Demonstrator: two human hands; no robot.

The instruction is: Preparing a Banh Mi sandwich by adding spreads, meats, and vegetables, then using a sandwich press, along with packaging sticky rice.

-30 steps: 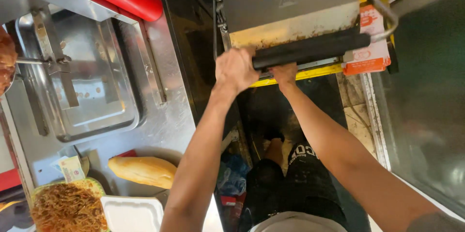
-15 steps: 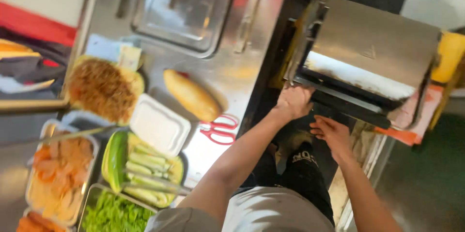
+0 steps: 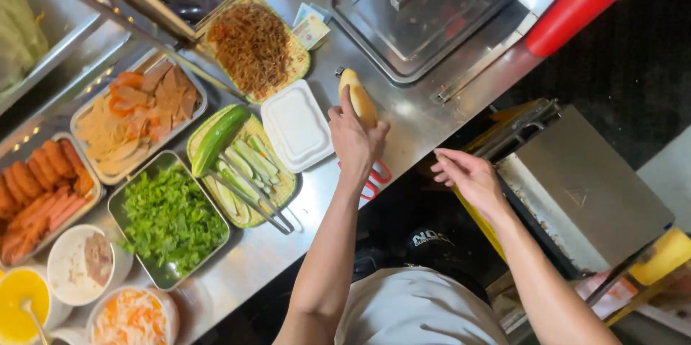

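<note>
I saw the steel desk [image 3: 432, 118] first, then the grey press [image 3: 597, 186] beside it. My left hand [image 3: 356, 140] lay on the bread roll [image 3: 358, 96], grip closing over its near end; the roll's long axis ran away from me. My right hand [image 3: 468, 176] hung open and empty, well apart from the roll.

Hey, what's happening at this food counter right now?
A person stands at a steel counter lined with trays of fillings. Their left hand rests on a bread roll lying on the counter, beside a white foam box. Their right hand hangs open and empty near a metal press grill. Greens, cucumber and sausages sit close by.
</note>
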